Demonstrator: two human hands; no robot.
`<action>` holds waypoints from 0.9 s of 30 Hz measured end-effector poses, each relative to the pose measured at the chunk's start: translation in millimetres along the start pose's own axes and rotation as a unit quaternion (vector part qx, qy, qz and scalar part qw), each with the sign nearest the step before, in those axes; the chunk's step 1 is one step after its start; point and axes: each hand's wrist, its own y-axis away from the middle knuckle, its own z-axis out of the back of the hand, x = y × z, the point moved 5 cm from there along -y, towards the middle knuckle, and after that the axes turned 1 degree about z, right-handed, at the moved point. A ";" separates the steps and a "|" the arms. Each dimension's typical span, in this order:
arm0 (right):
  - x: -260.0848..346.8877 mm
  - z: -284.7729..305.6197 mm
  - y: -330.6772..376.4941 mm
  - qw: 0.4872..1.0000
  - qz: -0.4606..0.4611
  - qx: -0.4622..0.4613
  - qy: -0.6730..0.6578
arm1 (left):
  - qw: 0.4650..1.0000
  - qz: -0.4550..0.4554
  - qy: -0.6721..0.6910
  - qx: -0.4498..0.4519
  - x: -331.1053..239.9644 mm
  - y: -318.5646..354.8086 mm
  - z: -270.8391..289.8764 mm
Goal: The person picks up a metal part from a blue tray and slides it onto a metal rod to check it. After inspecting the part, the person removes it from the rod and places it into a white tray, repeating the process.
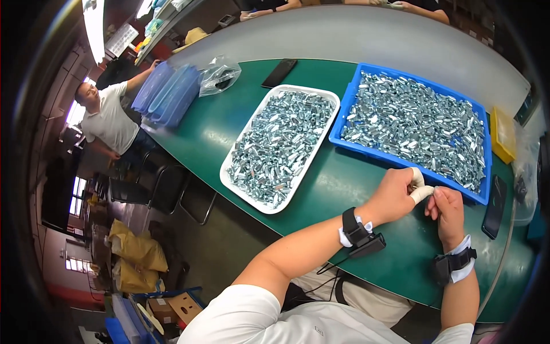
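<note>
In front of the blue tray [375,153], my left hand [395,192] and my right hand [448,211] meet over the green table. White covers [422,194] wrap the thumb and a finger of my left hand, whose fingers curl in. My right thumb and forefinger pinch together at the tip of one covered finger. Whatever lies between the fingertips is too small or hidden to make out. Small shiny metal parts [415,123] heap the blue tray. More such parts [281,143] fill the white tray [274,210] to the left.
A dark phone [279,73] lies behind the white tray, another [494,207] right of my hands. Blue plastic bins [175,94] and a clear bag [220,75] stand at the far left corner, beside a standing person [112,114]. A yellow box [502,136] sits at right. A grey partition [321,34] borders the back.
</note>
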 end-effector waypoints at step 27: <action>-1.7 0.7 1.7 0.999 0.016 -0.028 -0.023 | 0.931 -0.012 0.135 -0.340 -20.0 14.8 84.3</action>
